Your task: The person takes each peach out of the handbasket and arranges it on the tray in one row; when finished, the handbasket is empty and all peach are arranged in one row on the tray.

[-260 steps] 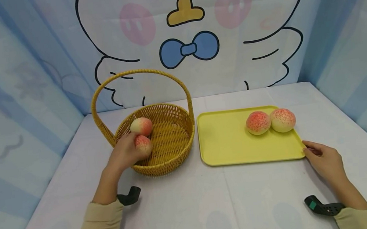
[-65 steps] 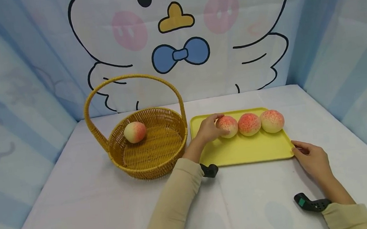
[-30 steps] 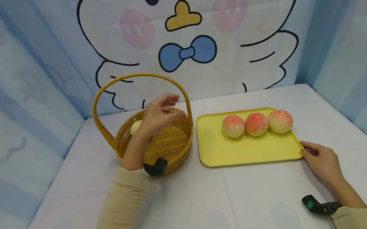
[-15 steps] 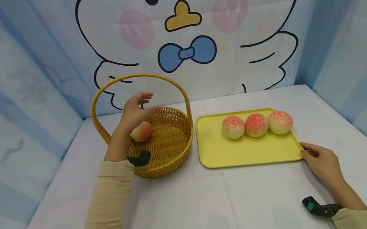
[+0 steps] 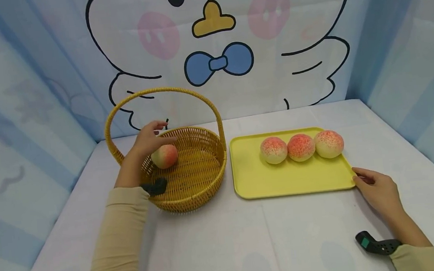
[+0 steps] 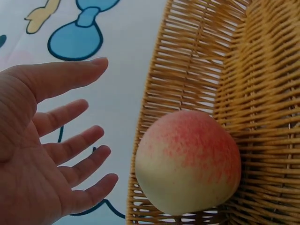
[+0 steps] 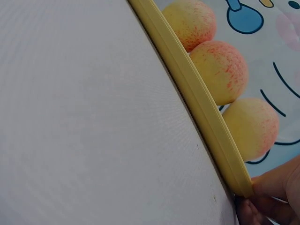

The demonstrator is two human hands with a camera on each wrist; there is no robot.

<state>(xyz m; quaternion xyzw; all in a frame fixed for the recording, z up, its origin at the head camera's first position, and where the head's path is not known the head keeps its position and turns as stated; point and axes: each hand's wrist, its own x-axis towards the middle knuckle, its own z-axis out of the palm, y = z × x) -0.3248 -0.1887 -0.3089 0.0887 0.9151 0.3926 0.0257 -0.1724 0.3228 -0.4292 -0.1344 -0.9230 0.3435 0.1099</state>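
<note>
My left hand (image 5: 145, 141) hovers at the left side of the wicker basket (image 5: 210, 188), under its arched handle, with fingers and thumb spread apart. Just below and beside it lies a peach (image 5: 165, 157), pale on one side and red on the other. In the left wrist view the palm is bare, and a gap separates the fingertips from this peach (image 6: 190, 161). At the near right corner of the yellow tray (image 5: 276, 180), my right hand (image 5: 381, 191) pinches the rim between thumb and fingers. The right wrist view shows the thumb on top of the tray edge (image 7: 204, 110).
In a row along the tray's back right sit a left peach (image 5: 274, 150), a middle peach (image 5: 301, 147) and a right peach (image 5: 329, 144). A cartoon-printed curtain (image 5: 225, 95) closes off the back of the white-covered table (image 5: 212, 249).
One peach has gone from the basket to the tray, where my left hand let go of it. That hand then moved back left, lowering toward the remaining basket peach. My right hand stays on the tray corner.
</note>
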